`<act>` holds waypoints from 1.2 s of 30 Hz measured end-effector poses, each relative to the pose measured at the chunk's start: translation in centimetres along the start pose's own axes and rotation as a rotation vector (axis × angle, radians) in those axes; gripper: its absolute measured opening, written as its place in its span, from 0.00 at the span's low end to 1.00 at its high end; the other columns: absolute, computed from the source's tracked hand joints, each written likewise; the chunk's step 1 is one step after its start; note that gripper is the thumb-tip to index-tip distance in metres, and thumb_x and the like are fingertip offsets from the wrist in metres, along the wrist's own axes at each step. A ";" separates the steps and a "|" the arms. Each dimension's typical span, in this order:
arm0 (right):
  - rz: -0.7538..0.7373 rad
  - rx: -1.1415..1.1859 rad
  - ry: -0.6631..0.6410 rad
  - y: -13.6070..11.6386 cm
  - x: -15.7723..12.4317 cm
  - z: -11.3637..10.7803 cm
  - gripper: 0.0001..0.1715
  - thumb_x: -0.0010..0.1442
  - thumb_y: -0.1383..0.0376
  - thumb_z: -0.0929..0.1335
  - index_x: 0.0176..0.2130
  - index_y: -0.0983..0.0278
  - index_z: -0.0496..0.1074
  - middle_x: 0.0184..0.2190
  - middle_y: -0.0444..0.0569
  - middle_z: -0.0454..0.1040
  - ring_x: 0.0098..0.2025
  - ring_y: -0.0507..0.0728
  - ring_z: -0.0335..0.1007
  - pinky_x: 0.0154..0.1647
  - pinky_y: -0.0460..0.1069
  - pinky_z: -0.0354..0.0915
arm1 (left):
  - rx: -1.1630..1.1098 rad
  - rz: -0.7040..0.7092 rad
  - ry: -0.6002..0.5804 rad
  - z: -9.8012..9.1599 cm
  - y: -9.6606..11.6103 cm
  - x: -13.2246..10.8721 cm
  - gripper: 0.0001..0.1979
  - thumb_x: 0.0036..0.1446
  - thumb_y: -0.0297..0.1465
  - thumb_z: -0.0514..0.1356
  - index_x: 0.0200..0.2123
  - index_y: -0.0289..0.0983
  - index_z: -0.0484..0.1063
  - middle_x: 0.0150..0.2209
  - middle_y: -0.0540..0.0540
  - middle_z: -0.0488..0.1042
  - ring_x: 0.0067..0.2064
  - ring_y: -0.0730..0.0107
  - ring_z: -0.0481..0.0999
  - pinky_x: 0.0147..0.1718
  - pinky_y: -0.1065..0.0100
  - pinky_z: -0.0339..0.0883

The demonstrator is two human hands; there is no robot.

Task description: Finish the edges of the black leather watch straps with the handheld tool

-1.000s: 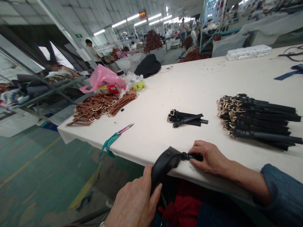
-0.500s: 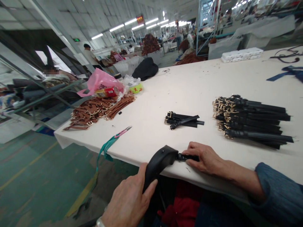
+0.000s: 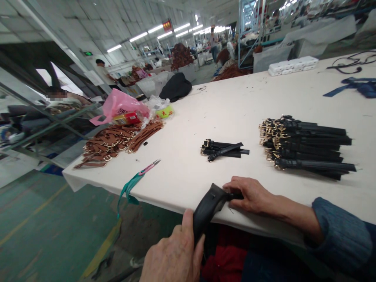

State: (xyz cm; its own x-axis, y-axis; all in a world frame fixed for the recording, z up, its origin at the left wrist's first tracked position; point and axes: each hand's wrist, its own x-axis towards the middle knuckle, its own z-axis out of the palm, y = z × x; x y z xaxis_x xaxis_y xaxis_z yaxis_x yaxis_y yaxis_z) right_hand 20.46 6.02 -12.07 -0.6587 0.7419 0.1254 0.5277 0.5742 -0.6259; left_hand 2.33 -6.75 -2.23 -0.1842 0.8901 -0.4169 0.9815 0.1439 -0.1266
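The black strap (image 3: 210,205) lies at the table (image 3: 235,105) edge, its long axis running from 7 to 2 o'clock. The left hand (image 3: 173,256) grasps its lower end; the right hand (image 3: 249,196) pinches its upper end.

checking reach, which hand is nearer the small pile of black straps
Right. The right hand rests on the table just below the small pile of black straps; the left hand is off the table edge.
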 end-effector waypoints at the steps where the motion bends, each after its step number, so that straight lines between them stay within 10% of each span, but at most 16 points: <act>1: 0.026 0.019 0.020 0.1 0.0 0.1 0.24 0.44 0.65 0.69 0.44 0.58 0.69 0.32 0.44 0.69 0.33 0.53 0.63 0.33 0.47 0.57 | 0.017 0.004 0.039 -0.1 0.3 0.2 0.22 0.60 0.35 0.42 0.57 0.38 0.47 0.37 0.42 0.73 0.35 0.50 0.75 0.33 0.48 0.69; 10: 0.094 0.131 0.095 0.7 0.1 0.8 0.44 0.41 0.65 0.71 0.56 0.57 0.57 0.29 0.41 0.70 0.30 0.52 0.64 0.32 0.47 0.59 | 0.081 0.031 0.164 -1.3 0.5 0.8 0.18 0.61 0.35 0.43 0.52 0.37 0.54 0.30 0.44 0.73 0.31 0.51 0.75 0.28 0.51 0.70; 17: 0.056 0.129 0.114 0.7 0.1 0.9 0.42 0.42 0.66 0.70 0.56 0.59 0.57 0.29 0.42 0.70 0.30 0.52 0.65 0.33 0.47 0.60 | 0.084 -0.009 -0.064 -0.6 0.1 -0.6 0.20 0.60 0.32 0.43 0.55 0.38 0.52 0.37 0.41 0.73 0.36 0.50 0.75 0.33 0.48 0.69; 25: 0.082 0.188 0.091 0.8 -0.1 0.7 0.45 0.41 0.66 0.71 0.57 0.58 0.55 0.30 0.43 0.71 0.31 0.53 0.65 0.33 0.49 0.61 | -0.004 0.173 0.234 -1.9 0.6 2.4 0.13 0.59 0.36 0.44 0.44 0.37 0.56 0.29 0.44 0.73 0.33 0.51 0.75 0.30 0.54 0.67; 36: 0.055 0.157 0.078 1.2 -0.9 -0.3 0.34 0.44 0.70 0.67 0.52 0.59 0.62 0.32 0.44 0.71 0.33 0.53 0.64 0.34 0.48 0.60 | -0.023 0.061 0.169 -1.0 -1.2 1.5 0.15 0.60 0.37 0.43 0.49 0.39 0.54 0.32 0.44 0.74 0.35 0.53 0.75 0.31 0.58 0.66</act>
State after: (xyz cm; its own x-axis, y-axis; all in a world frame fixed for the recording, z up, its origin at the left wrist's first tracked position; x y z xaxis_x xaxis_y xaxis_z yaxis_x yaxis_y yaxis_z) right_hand 21.87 6.16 -12.69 -0.5840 0.7990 0.1434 0.4675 0.4756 -0.7452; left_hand 0.93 -5.14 -1.84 -0.1150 0.9571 -0.2661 0.9918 0.0957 -0.0844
